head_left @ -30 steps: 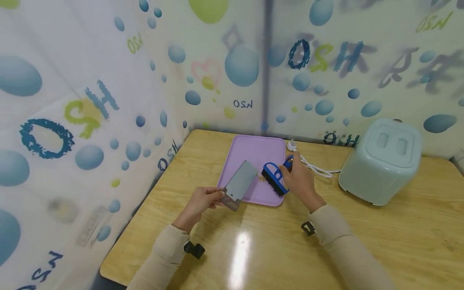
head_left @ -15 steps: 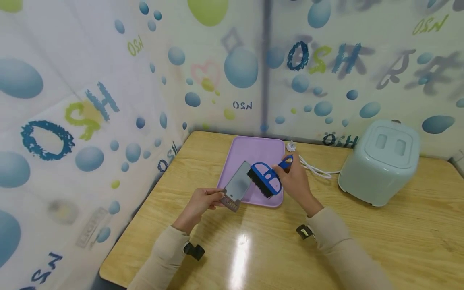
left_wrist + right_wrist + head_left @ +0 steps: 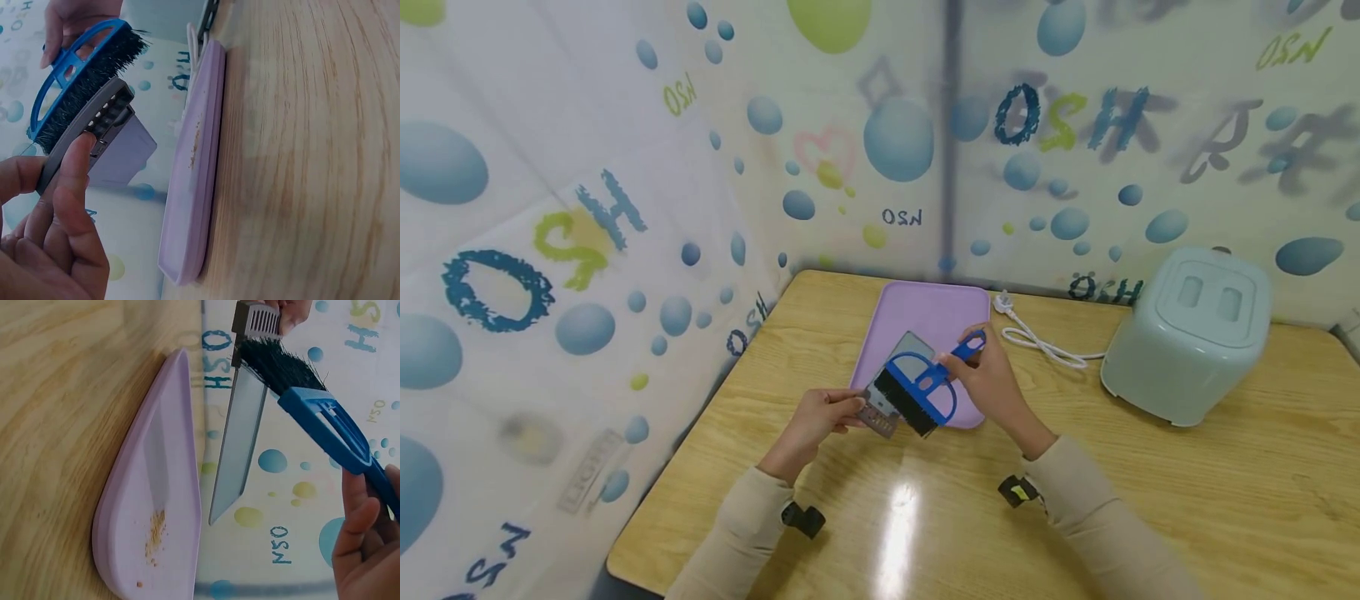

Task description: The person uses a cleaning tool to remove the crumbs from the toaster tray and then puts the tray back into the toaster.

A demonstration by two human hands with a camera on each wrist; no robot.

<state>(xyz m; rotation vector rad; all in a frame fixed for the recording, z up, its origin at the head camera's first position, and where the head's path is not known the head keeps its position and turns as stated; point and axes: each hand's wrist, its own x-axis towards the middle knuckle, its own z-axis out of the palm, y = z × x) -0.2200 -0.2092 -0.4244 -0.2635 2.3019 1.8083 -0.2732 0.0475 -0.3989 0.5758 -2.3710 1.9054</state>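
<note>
Thumb and fingers of my left hand (image 3: 811,425) pinch the slotted end of a grey metal crumb tray (image 3: 239,440), which slants over the lilac serving tray (image 3: 936,304). In the right wrist view its flat sheet points downward. My right hand (image 3: 996,383) grips the handle of a blue brush (image 3: 931,379) with dark bristles. In the left wrist view the bristles (image 3: 81,97) lie right at the crumb tray's end beside my left fingers. The brush hides part of the sheet in the head view. Brown crumbs (image 3: 156,537) are scattered on the lilac tray.
A pale green toaster (image 3: 1191,342) stands at the right of the wooden table (image 3: 1000,525). Its white cord (image 3: 1045,348) and plug lie between it and the lilac tray. A patterned curtain (image 3: 835,242) hangs behind and along the left.
My right hand has moved the brush left and toward me, from beside the crumb tray to across its slotted end. My left hand has stayed about where it was.
</note>
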